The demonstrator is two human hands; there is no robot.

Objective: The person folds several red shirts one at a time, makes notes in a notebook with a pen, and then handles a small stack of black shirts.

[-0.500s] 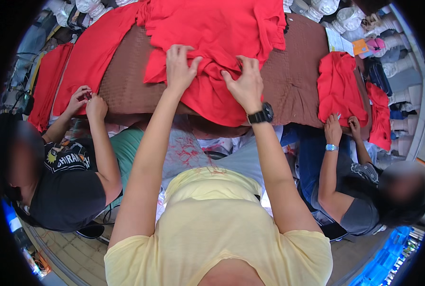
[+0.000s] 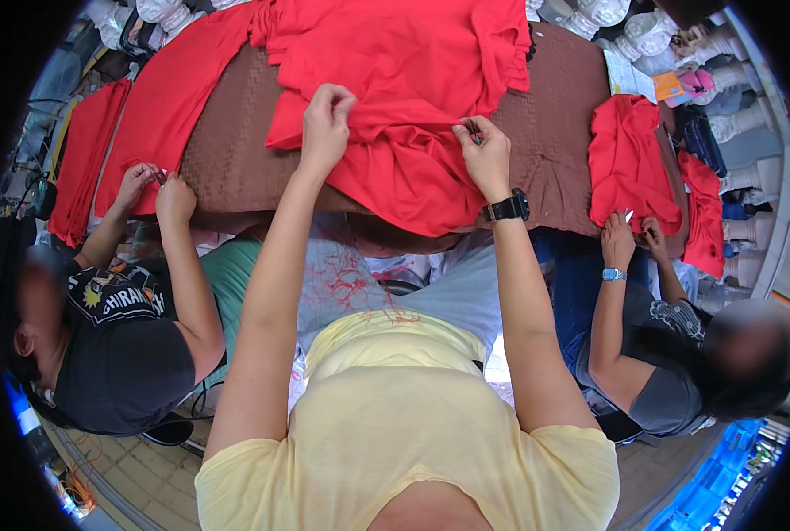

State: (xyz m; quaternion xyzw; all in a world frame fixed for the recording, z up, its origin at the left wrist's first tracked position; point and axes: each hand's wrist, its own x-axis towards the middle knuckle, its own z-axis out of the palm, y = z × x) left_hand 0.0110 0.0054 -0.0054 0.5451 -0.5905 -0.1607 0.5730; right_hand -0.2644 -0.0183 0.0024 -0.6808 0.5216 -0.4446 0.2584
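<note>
I see the rumpled red cloth [image 2: 404, 173] at upper centre of the frame, lying on the brown-covered worktop [image 2: 227, 133]. My right hand [image 2: 488, 157] pinches a small dark tool [image 2: 476, 137] (its kind I can't make out) beside a fold; my left hand [image 2: 326, 133], left of centre, has its fingertips pressed together.

**Left hand [image 2: 324, 128] and right hand [image 2: 486, 159] held apart, arms extended**

The right hand's fingers curl inward, thumb close to the forefinger in a tight grip. To the left of that grip and slightly farther forward, the left hand is raised, fingertips drawn together. The right wrist [image 2: 498, 196] lies just behind the grip. The left forearm [image 2: 280, 257] and right forearm [image 2: 532, 292] stretch back from the hands, spreading wider behind them.
</note>
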